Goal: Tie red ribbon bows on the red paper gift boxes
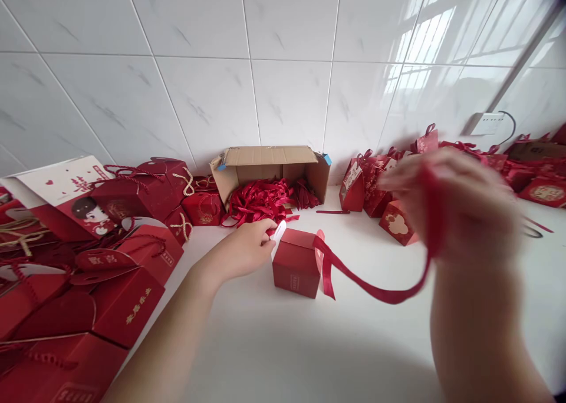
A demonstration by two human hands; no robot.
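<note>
A small red gift box [295,267] stands on the white table in front of me. My left hand [253,245] pinches the white-backed flap at the box's left end. A red ribbon [381,292] comes out at the flap on the right end, with a short tail hanging there. Its long part sags and then rises to my right hand [464,211], raised to the right and smeared by motion. The ribbon runs up along the fingers, which look closed on it; their exact grip is blurred.
Behind the box, an open cardboard carton [274,155] lies on its side with tangled red ribbons [263,200] spilling out. Many red gift boxes [128,303] crowd the left side. More red boxes [352,185] line the tiled wall at right, below a socket [485,124].
</note>
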